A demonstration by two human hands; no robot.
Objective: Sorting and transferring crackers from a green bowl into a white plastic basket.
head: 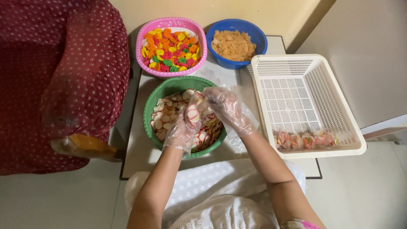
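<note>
Gloved fingers (191, 111) of left hand (181, 132) and right hand (227, 108) close on a clear bag of white crackers (196, 108), above the green bowl (149, 111). Filled bags (304, 140) lie in the white basket (354, 146); bowl, pink bowl (140, 42) and blue bowl (259, 36) remain stocked.

Other person in maroon dotted cloth (63, 76) cut off by top and left edges; their hand, bottom left, blurred. Green bowl (157, 95) front rim partly hidden behind gloved hands. Small packed bags (303, 140) in white basket (339, 127): contents too small to tell.
</note>
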